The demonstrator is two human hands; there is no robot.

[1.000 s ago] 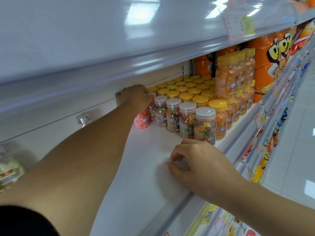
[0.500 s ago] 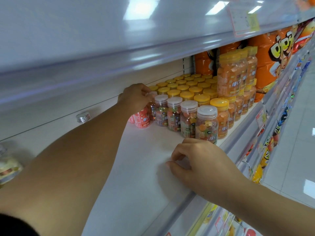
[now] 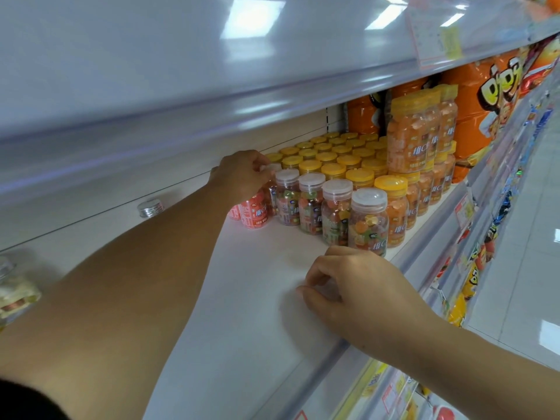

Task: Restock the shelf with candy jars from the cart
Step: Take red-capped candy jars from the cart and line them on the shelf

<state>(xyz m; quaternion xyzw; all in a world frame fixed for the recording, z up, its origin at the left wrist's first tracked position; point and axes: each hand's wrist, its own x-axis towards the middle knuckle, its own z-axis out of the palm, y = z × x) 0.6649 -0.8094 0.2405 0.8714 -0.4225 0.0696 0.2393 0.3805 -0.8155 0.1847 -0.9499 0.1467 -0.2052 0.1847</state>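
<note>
White shelf board (image 3: 248, 313) is seen under an upper shelf, in a shop aisle. The left hand (image 3: 239, 174) is stretched to the back, and its fingers are curled round the clear lid of the rearmost jar (image 3: 271, 168) in a slanting row of candy jars (image 3: 310, 204). A red jar (image 3: 254, 212) stands just under the palm. The right hand (image 3: 360, 295) is rested by its fingertips on the bare board near the front edge; its fingers are loosely bent and nothing is held. The front jar (image 3: 368, 222) stands just beyond it. Yellow-lidded jars (image 3: 333, 156) are packed beside the row, with orange bags (image 3: 485, 110) further right. A silver cap (image 3: 150, 207) is seen by the back wall.
</note>
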